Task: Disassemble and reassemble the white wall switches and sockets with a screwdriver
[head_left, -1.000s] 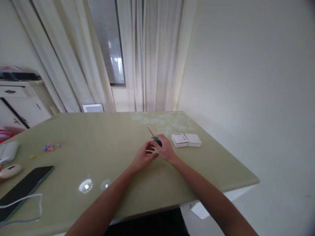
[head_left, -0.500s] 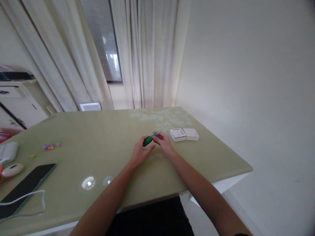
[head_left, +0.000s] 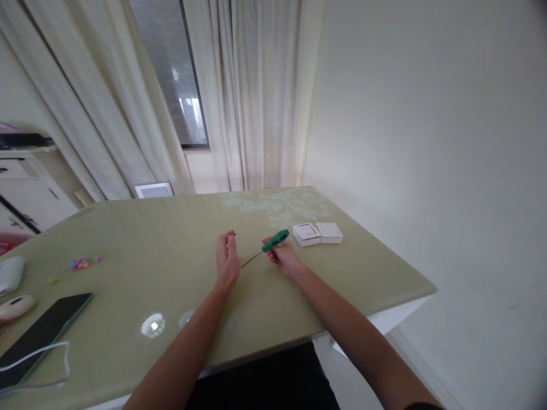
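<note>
A screwdriver with a green handle [head_left: 276, 241] is held in my right hand [head_left: 287, 256], its thin metal shaft slanting down and left over the table. The fingers of that hand close around it near the front of the handle. To the left, my left hand [head_left: 227, 261] is held on edge with its fingers stretched up and holds nothing. The shaft's tip ends close beside its palm side; whether they touch I cannot tell. Just right of my right hand lie two white box-like pieces [head_left: 306, 234], side by side, the left one with dark markings.
On the left of the green table [head_left: 171, 245] lie a dark phone-like slab [head_left: 47, 336], a white cable [head_left: 67, 359], small colourful pieces [head_left: 81, 263], a yellow bit [head_left: 52, 281] and pale rounded objects [head_left: 16, 307]. A wall [head_left: 405, 171] rises along the right side.
My hands have parted, the left moving left and letting go of the screwdriver. The screwdriver has turned around in my right hand; its shaft now points down-left instead of up-right.
</note>
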{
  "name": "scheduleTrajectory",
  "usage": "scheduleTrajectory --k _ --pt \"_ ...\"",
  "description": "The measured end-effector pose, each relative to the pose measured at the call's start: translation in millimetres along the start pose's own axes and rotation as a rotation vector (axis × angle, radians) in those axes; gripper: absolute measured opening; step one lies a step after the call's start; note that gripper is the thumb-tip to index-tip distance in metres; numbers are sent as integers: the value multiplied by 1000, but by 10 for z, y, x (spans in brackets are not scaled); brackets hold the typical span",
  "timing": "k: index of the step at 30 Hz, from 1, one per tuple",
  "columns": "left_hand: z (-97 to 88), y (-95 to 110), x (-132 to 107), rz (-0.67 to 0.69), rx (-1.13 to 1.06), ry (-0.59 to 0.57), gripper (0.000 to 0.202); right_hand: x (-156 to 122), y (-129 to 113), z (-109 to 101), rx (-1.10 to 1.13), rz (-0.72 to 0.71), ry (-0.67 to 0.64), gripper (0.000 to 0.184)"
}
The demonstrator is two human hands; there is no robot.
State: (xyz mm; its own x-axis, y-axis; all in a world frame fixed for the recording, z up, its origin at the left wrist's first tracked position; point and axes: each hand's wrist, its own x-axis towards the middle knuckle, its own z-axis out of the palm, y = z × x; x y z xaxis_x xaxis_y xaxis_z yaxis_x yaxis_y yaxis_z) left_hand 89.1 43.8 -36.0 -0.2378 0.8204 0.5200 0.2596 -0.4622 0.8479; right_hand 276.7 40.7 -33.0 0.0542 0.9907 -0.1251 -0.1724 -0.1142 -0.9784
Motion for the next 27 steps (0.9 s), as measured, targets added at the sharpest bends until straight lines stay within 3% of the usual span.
scheduleTrajectory --k 3,10,15,17,20,23,27 --pt "-12 67 -30 77 18 -60 51 -36 -17 50 -74 3 -27 36" --pt "104 166 -185 200 -2 -391 43 -164 -101 156 -122 -124 -70 24" --pt "163 122 -237 155 25 -455 46 -84 -284 40 -112 -218 140 28" --pt "222 109 -237 148 43 -496 47 -12 -426 -136 -109 -254 295 29" --pt "410 95 -224 152 69 -582 45 56 -666 -564 -134 -280 560 33" --pt "723 74 -192 127 98 -653 42 39 -858 -1068 -206 -277 763 29" --pt "1229 34 -139 31 117 -676 41 -11 -962 -1539 -352 -196 874 33"
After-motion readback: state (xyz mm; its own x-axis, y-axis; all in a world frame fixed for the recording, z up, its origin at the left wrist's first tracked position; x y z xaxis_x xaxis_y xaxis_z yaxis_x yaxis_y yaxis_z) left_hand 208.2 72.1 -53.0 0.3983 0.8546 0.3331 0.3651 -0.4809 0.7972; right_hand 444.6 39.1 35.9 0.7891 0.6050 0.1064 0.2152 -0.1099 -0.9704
